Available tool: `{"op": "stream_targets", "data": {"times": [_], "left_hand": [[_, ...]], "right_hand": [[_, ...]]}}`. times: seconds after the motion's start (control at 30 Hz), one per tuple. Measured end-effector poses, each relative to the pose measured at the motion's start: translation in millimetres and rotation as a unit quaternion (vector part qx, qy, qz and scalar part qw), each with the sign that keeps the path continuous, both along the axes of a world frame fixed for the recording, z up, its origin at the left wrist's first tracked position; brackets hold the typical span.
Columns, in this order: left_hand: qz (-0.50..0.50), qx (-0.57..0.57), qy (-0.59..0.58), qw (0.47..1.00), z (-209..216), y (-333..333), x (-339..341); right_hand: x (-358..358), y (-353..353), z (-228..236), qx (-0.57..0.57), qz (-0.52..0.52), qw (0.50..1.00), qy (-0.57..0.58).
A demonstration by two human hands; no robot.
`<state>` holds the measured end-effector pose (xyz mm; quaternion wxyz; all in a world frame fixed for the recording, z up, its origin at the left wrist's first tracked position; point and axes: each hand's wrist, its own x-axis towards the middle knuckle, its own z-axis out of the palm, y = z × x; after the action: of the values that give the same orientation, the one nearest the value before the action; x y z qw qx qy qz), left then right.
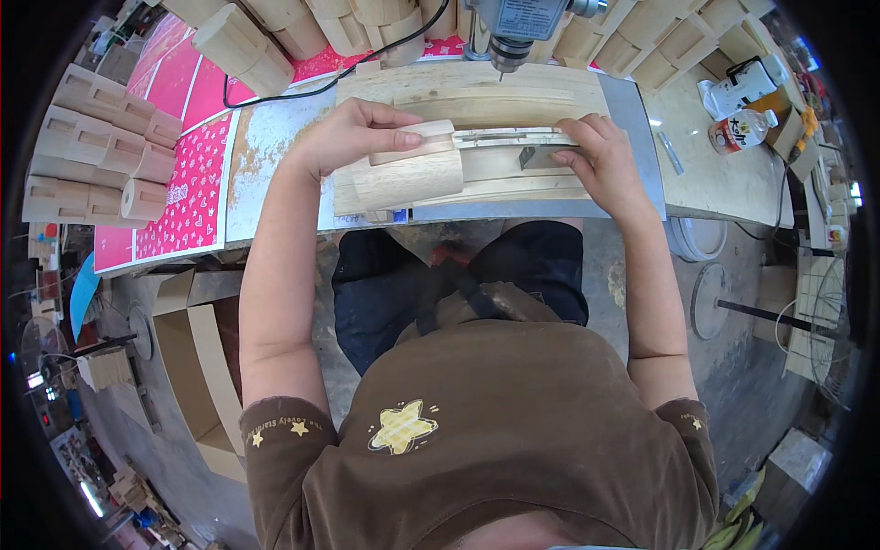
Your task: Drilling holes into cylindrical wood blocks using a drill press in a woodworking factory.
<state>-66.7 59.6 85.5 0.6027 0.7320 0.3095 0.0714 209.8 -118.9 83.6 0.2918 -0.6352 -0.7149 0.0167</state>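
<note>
By the left grip (pixel 356 139), the cylinder (pixel 411 179) is clasped over the board (pixel 527 189), beside the strip (pixel 513 137), whose right end is pinched by the right grip (pixel 602 160). The board is carried by the tabletop (pixel 733 191).

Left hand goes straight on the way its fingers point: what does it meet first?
The left hand would first meet the wood it is holding; beyond that, probably the metal strips, though depth is unclear.
</note>
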Motion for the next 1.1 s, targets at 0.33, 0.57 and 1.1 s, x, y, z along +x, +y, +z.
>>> {"op": "stream_targets", "data": {"times": [0.33, 0.57, 1.1], "left_hand": [[0.290, -0.059, -0.188, 0.936, -30.3, -27.1, 56.4], [0.480, 0.204, -0.272, 0.809, -52.7, -42.9, 65.8], [0.257, 0.456, -0.022, 0.851, -77.3, -55.6, 44.1]], "right_hand": [[-13.6, 5.9, -1.9, 0.020, 0.003, 1.000, -0.008], [-6.0, 10.8, -1.2, -0.003, -0.025, 1.000, -0.009], [4.1, 56.8, -7.8, 0.029, -0.045, 0.999, 0.009]]}}
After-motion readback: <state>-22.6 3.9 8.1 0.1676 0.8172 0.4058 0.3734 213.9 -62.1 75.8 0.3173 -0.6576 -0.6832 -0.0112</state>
